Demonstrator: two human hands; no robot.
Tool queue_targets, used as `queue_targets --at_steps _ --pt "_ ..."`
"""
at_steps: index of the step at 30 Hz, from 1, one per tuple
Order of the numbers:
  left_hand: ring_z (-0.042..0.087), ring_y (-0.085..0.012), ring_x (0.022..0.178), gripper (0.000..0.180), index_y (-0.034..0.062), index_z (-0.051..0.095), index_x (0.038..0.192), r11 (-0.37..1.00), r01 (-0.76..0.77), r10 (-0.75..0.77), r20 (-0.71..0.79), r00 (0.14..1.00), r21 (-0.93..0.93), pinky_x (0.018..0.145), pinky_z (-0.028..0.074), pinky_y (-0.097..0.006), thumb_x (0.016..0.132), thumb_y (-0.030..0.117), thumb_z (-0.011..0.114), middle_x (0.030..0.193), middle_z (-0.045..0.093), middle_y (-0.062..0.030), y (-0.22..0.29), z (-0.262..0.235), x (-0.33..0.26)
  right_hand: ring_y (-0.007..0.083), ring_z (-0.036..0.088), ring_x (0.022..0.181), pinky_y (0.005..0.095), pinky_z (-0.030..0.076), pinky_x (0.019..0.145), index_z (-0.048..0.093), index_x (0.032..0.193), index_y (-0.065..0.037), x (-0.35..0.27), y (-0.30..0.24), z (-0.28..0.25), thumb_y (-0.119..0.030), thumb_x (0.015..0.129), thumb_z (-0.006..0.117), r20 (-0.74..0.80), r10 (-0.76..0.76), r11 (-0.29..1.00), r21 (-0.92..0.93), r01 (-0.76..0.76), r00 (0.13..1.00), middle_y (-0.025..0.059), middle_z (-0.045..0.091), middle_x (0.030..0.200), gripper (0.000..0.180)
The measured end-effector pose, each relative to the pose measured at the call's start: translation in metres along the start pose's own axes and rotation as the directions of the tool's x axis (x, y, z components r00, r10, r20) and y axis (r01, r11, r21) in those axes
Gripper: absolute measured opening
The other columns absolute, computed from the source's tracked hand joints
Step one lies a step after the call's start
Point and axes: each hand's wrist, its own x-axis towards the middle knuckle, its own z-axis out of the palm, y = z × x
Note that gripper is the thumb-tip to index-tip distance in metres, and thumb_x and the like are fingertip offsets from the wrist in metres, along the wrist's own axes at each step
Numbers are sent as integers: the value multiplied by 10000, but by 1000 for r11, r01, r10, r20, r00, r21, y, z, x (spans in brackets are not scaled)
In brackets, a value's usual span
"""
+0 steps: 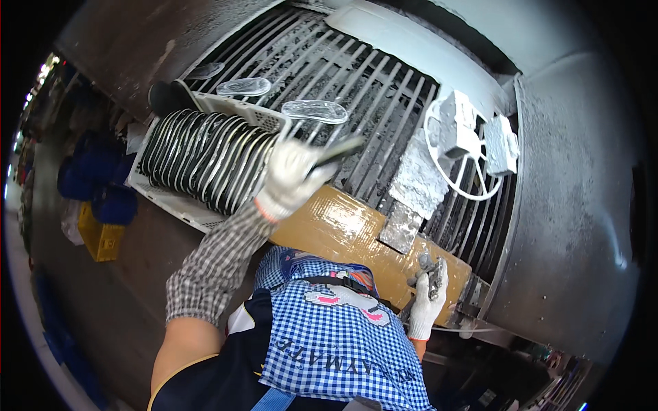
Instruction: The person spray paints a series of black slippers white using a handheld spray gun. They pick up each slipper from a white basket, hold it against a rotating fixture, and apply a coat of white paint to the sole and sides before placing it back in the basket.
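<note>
My left hand (291, 172), in a white glove, is closed round a flat dark shoe sole (340, 148) seen nearly edge-on above the grating; both are smeared by motion. Beside that hand a white perforated basket (168, 201) holds a packed row of black shoe soles (205, 159) with pale edges, standing upright. At the lower right my right hand (430, 296), also gloved, grips a grey, paint-crusted spray gun (423, 266), partly hidden by the fingers. Sole-shaped silvery pieces (314, 111) lie on the grating beyond the basket.
Paint-caked metal bars (370, 113) form the grating. A tan covered board (329, 220) runs along its near edge, with a silvery block (401, 227) on it. A white wheel-like stand (465, 188) carries white box shapes. A dark metal wall (555, 198) rises at right; a yellow crate (99, 233) sits left.
</note>
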Motion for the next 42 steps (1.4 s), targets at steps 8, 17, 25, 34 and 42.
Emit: queue_targets --at_steps 8,17,25,34,42 --pt "641 -330 869 372 132 749 1101 956 277 -291 369 883 93 828 512 -490 743 40 705 880 658 -85 34 -14 -210 152 672 895 304 569 804 432 1589 43 6 4 -2 -118 1041 644 17 117 993 11 -118 993 130 634 1287 610" --pt "752 -294 1133 412 -26 744 1262 633 696 -605 344 718 -339 1017 575 -357 884 -120 610 1230 768 -198 47 -4 -157 157 670 933 310 568 830 460 1572 36 27 0 0 -103 1028 669 88 98 993 51 -103 991 98 545 1332 599" --pt "707 -317 1220 395 69 758 1275 727 684 -437 727 529 -60 1088 538 -380 921 12 593 1284 747 -190 23 16 -153 156 684 892 309 571 836 432 1592 48 17 -3 2 -142 1044 654 33 91 995 -32 -90 995 134 700 1202 621" --pt "717 -308 1185 379 59 752 1270 611 782 -507 698 506 -123 1045 543 -385 996 292 634 1263 761 -148 36 -21 -115 157 668 895 315 566 770 469 1574 14 6 26 0 -106 1032 653 46 123 992 -21 -122 991 111 551 1336 585" --pt "743 -250 1142 337 31 774 1233 740 668 -672 57 738 76 1043 574 -349 954 218 743 1253 773 -142 -111 -99 -44 158 671 844 314 568 734 447 1587 25 20 17 21 -112 1017 661 65 47 998 -49 -44 997 105 569 1271 624"
